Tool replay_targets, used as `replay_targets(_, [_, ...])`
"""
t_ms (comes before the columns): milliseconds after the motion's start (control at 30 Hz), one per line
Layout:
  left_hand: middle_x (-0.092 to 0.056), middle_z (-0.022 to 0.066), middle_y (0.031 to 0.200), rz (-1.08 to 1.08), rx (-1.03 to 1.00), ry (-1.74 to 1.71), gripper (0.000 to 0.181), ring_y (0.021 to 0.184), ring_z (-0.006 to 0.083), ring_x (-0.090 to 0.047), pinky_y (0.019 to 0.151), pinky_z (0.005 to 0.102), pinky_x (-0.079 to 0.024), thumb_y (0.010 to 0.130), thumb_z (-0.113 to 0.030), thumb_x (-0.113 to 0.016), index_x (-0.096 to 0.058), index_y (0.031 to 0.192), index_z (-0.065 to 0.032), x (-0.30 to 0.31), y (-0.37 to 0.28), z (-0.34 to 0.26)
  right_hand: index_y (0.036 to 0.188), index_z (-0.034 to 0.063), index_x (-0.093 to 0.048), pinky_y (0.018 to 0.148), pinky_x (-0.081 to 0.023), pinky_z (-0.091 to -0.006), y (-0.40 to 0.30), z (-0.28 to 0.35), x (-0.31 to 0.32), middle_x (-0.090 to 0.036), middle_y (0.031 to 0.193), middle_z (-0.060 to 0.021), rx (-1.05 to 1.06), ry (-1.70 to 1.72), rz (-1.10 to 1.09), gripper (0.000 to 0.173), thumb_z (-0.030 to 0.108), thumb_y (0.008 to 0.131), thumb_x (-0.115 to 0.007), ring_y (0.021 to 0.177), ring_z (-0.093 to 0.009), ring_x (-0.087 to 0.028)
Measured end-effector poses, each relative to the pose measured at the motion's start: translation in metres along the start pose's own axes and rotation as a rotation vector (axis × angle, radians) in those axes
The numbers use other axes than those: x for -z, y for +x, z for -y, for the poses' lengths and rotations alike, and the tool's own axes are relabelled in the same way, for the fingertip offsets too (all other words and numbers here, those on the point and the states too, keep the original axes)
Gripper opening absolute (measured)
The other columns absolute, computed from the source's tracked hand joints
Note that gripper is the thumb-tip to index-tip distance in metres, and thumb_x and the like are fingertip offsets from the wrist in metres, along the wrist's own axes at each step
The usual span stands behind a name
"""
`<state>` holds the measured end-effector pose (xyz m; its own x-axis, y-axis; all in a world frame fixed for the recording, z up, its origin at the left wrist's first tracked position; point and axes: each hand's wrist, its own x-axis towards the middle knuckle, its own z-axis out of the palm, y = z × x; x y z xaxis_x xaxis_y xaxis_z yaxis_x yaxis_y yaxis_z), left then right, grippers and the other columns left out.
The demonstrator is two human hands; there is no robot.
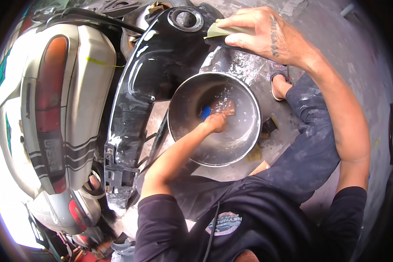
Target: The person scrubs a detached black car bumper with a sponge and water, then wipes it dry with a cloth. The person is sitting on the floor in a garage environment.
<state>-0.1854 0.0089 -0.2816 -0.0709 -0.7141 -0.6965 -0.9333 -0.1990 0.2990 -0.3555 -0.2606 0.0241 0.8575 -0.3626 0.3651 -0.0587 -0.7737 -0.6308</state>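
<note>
My left hand (216, 121) reaches down into a round metal basin (256, 137). It is closed around a flat brown piece (229, 107) that juts past the fingers; its material is unclear. Beside that hand, a blue object (205, 112) lies in the basin. Higher up, my right hand (270, 36) pinches a folded sheet of sandpaper (217, 31), yellow-green on one side and dark on the other. To the left of the basin stretches a glossy black car bumper (127, 108) with a round ringed opening (185, 19). Dull scuffed patches show along its lower part.
A white vehicle body part with a red-and-orange lamp strip (54, 85) stands at the left, bearing stripes and writing. Dark and yellow scraps (270, 125) lie on the floor right of the basin. Wet concrete (245, 65) shows beyond it, near a sandalled foot (278, 86).
</note>
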Motion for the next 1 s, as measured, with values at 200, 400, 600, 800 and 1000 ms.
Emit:
replay_targets(200, [-0.066,0.0156,0.073,0.188,0.238,-0.919,0.022,0.064,0.0280,-0.066,0.059,0.0421,-0.055,0.093,-0.023,-0.060,-0.063,0.079,-0.0059,-0.033,0.039,0.037,0.123,0.0027,-0.074,0.090,-0.054,-0.0410,0.001,0.002,0.004,-0.074,0.109,-0.0175,0.013,0.026,0.030,0.035,0.020,0.093,-0.072,0.100,-0.032,-0.070])
replay_targets(400, [-0.045,0.0013,0.049,0.059,-0.051,-1.504,0.044,0.038,0.0130,-0.042,0.038,0.0288,-0.035,0.099,-0.021,-0.066,-0.049,0.060,-0.0100,0.187,-0.095,-0.023,0.123,0.0048,-0.073,0.090,-0.055,-0.0433,-0.007,-0.030,0.001,-0.074,0.111,-0.0160,0.267,0.028,-0.015,0.032,0.024,0.098,-0.066,0.101,-0.034,-0.069])
replay_targets(600, [-0.074,0.0181,0.101,-1.123,-0.058,0.099,0.024,0.097,0.0291,-0.071,0.088,0.0393,-0.056,0.100,-0.020,-0.067,-0.075,0.103,0.0024,0.271,-0.171,0.002,0.125,0.0066,-0.073,0.088,-0.055,-0.0428,-0.008,-0.015,0.010,-0.074,0.116,-0.0161,0.178,-0.056,0.088,0.033,0.026,0.100,-0.063,0.100,-0.033,-0.069])
replay_targets(800, [-0.051,0.0303,0.146,-0.978,0.094,0.754,0.060,0.137,0.0545,-0.043,0.117,0.0632,-0.032,0.094,-0.038,-0.070,-0.058,0.140,-0.0023,0.243,-0.118,0.033,0.127,0.0071,-0.072,0.086,-0.056,-0.0412,-0.002,-0.020,-0.002,-0.074,0.115,-0.0159,0.172,-0.003,0.099,0.035,0.027,0.100,-0.063,0.097,-0.031,-0.069])
replay_targets(1000, [-0.055,0.0234,0.144,-0.795,-0.049,0.862,0.038,0.146,0.0460,-0.039,0.122,0.0720,-0.019,0.092,-0.019,-0.059,-0.071,0.122,-0.0006,0.220,-0.099,0.006,0.129,0.0086,-0.071,0.086,-0.056,-0.0427,0.002,-0.013,-0.006,-0.074,0.112,-0.0191,0.097,0.050,0.186,0.036,0.030,0.101,-0.063,0.095,-0.033,-0.069])
